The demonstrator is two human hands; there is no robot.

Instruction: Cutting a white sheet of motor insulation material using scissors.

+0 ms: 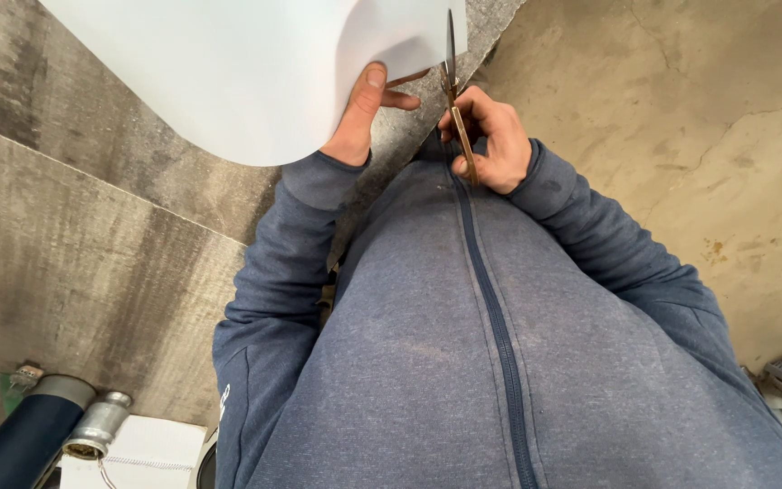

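two hands meet at the edge of a large white sheet [228, 72] held up in front of a person in a blue zip hoodie [463, 362]. the left hand [366, 113] pinches the sheet near its lower right corner, thumb flat on the near face and fingers tucked behind it, one fingertip poking out past the edge. the right hand [491, 136] is curled tight around the handles of a pair of scissors [452, 86], knuckles just above the hoodie's zipper. the scissors point up and away from the body, their dark blades reaching into the right edge of the sheet, just beside the left thumb. whether the blades are apart or together i cannot tell from here. the sheet curves downward on its left side and hides what lies behind it. below and to the left runs a grey concrete surface [92, 254]; to the right is a tan, cracked floor [681, 109]. down in the lower left corner sit a dark blue tube [20, 435], a short metal pipe fitting [97, 426] and a white spiral notebook [151, 453].
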